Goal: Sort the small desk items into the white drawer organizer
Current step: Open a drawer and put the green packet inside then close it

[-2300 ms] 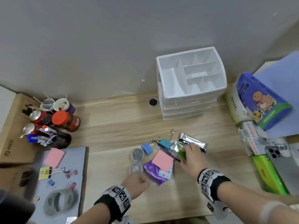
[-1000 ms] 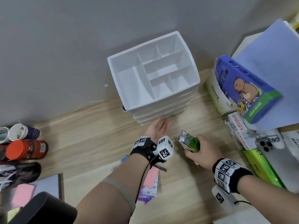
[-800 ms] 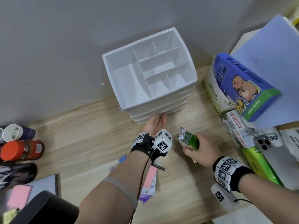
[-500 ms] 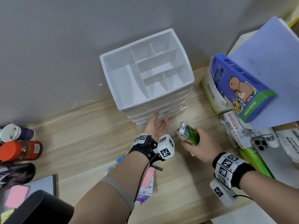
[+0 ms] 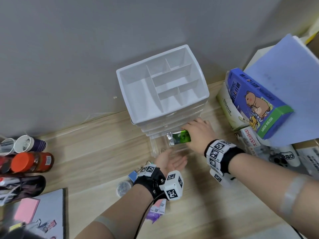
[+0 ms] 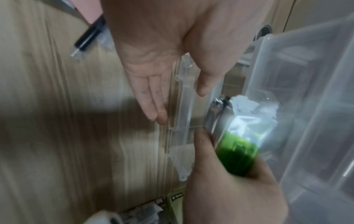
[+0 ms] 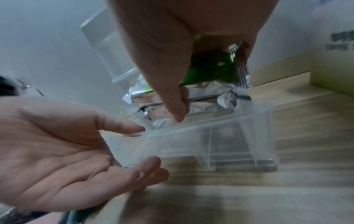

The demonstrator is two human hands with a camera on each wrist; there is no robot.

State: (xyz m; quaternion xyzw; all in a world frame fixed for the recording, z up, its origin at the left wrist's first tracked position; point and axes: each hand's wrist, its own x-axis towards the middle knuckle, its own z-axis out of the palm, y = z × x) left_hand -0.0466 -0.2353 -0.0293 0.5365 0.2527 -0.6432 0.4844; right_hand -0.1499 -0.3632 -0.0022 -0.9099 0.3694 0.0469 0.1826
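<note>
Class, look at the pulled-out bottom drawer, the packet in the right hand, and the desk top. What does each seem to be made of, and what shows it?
Drawer: clear, glossy plastic, likely moulded; the desk grain shows through its walls.
Packet: thin metallised foil or film, silver with green print, crinkled and crimped at the end.
Desk top: pale wood-grain surface, matt; solid wood or laminate, cannot tell.

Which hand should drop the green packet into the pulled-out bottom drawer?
Right. The right hand already grips the green foil packet directly above the open clear drawer. The left hand is open, palm up, at the drawer's front edge, holding nothing.
</note>
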